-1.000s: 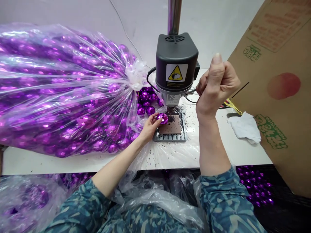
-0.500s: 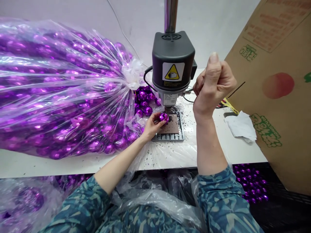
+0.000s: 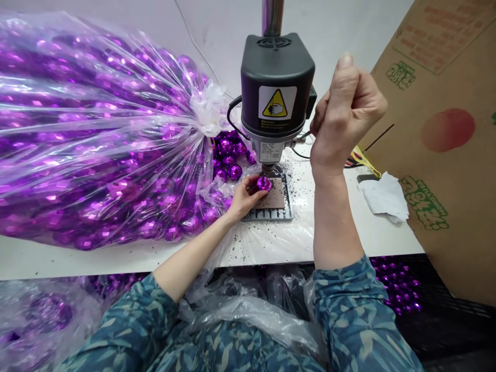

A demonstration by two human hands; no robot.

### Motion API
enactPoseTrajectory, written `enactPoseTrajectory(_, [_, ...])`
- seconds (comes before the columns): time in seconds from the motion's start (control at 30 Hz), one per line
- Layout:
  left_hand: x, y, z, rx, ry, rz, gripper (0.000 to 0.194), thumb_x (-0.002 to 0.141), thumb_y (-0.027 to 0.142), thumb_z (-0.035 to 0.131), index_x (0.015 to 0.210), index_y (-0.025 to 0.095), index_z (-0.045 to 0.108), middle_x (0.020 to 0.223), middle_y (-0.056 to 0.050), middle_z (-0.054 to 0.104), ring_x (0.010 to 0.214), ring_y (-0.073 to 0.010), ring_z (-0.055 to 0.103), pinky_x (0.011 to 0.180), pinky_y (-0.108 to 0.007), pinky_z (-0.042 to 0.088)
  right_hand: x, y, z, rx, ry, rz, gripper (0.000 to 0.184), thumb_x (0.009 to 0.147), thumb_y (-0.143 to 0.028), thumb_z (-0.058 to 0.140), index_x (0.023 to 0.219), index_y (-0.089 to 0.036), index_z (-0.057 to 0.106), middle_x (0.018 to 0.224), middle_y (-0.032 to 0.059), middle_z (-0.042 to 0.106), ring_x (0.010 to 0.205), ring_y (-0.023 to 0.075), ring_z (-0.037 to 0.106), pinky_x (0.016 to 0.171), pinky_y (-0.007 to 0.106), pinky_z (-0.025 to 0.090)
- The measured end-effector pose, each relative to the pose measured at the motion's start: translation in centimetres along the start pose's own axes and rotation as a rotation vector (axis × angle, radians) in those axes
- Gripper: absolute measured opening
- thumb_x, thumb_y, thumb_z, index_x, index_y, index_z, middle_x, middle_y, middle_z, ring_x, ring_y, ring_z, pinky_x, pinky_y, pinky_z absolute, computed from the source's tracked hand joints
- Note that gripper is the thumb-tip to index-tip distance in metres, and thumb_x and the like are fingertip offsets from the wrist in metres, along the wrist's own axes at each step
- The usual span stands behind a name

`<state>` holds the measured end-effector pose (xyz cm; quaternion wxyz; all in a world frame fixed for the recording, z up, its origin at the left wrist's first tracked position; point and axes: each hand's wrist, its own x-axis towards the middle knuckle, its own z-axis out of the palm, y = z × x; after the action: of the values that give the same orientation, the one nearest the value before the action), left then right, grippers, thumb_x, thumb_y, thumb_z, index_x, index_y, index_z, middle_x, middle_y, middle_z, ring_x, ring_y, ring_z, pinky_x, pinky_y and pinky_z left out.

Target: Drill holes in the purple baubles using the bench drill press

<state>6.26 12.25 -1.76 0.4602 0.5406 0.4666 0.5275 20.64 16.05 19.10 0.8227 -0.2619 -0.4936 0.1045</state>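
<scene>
The left hand (image 3: 245, 198), just right of the frame's centre, has its thumb and fingers pinching a purple ball (image 3: 264, 183) at its left side and near edge. The ball sits over the brown pad (image 3: 274, 199), close under the drill's chuck (image 3: 268, 168); whether it bears on the pad or is held a little above it, I cannot tell. To do this well, I would seat the ball squarely on the pad, keep the pinch low and to the side, and let no fingertip creep up under the chuck. Shavings (image 3: 287, 170) by the ball could unseat it, so a brushed pad should help; the faceted skin looks slick. The right hand (image 3: 344, 111), right of the drill (image 3: 277, 82), is curled into a fist, thumb uppermost; a thin rod runs towards it, but what the fingers close on is hidden. I would judge a slow, even movement there best.

Of the containers, a clear bag (image 3: 23, 310) at lower left shows purple through its film. At lower right, more balls (image 3: 399, 289) lie in a dark place, its walls unclear. On the table (image 3: 349, 237), a big bag (image 3: 211, 111), knotted, fills the upper left with balls. The box (image 3: 442, 170) at right hides its contents.
</scene>
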Motion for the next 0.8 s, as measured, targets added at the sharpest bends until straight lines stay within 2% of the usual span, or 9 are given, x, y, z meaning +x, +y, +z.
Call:
enactPoseTrajectory(0.17, [-0.3, -1.1, 0.4, 0.120, -0.075, 0.162, 0.057, 0.076, 0.031, 0.088, 0.126, 0.020, 0.062, 0.126, -0.012, 0.071, 0.117, -0.0268, 0.070, 0.107, -0.047, 0.057, 0.1, 0.2, -0.1, -0.057, -0.032, 0.013, 0.066, 0.075, -0.087, 0.046, 0.059, -0.026, 0.024, 0.047, -0.0060, 0.027, 0.044, 0.0079, 0.024, 0.047, 0.032, 0.025])
enactPoseTrajectory(0.3, [-0.6, -1.6, 0.6, 0.160, -0.067, 0.204, 0.056, 0.079, 0.031, 0.086, 0.127, 0.020, 0.060, 0.124, -0.011, 0.072, 0.117, -0.0266, 0.070, 0.106, -0.047, 0.057, -0.2, 0.1, -0.3, -0.072, -0.040, 0.021, 0.065, 0.076, -0.086, 0.044, 0.060, -0.026, 0.022, 0.046, -0.0062, 0.026, 0.043, 0.0080, 0.022, 0.045, 0.032, 0.024])
enactPoseTrajectory(0.43, [-0.7, -1.6, 0.7, 0.139, -0.072, 0.202, 0.058, 0.080, 0.034, 0.086, 0.128, 0.020, 0.058, 0.124, -0.011, 0.072, 0.115, -0.0262, 0.071, 0.104, -0.046, 0.058, -1.3, 0.0, -1.0, -0.052, -0.023, -0.009, 0.061, 0.085, -0.073, 0.052, 0.059, -0.024, 0.025, 0.046, -0.0073, 0.029, 0.043, 0.0043, 0.024, 0.046, 0.028, 0.025])
enactPoseTrajectory(0.63, [-0.8, -1.8, 0.6, 0.132, -0.063, 0.184, 0.058, 0.079, 0.032, 0.087, 0.128, 0.020, 0.057, 0.126, -0.013, 0.072, 0.118, -0.0279, 0.070, 0.107, -0.048, 0.056, -4.2, -0.3, -2.4, 0.073, 0.057, -0.034, 0.059, 0.093, -0.048, 0.063, 0.059, -0.021, 0.023, 0.046, -0.0073, 0.024, 0.041, 0.0022, 0.025, 0.047, 0.026, 0.018])
enactPoseTrajectory(0.8, [-0.9, -1.6, 0.6, 0.135, -0.065, 0.207, 0.058, 0.080, 0.035, 0.086, 0.128, 0.020, 0.058, 0.129, -0.013, 0.070, 0.120, -0.0282, 0.069, 0.108, -0.048, 0.055, -5.2, 0.2, -3.0, 0.150, 0.058, -0.148, 0.059, 0.094, -0.041, 0.061, 0.056, -0.019, 0.021, 0.044, -0.0068, 0.020, 0.038, 0.0015, 0.024, 0.042, 0.023, 0.018])
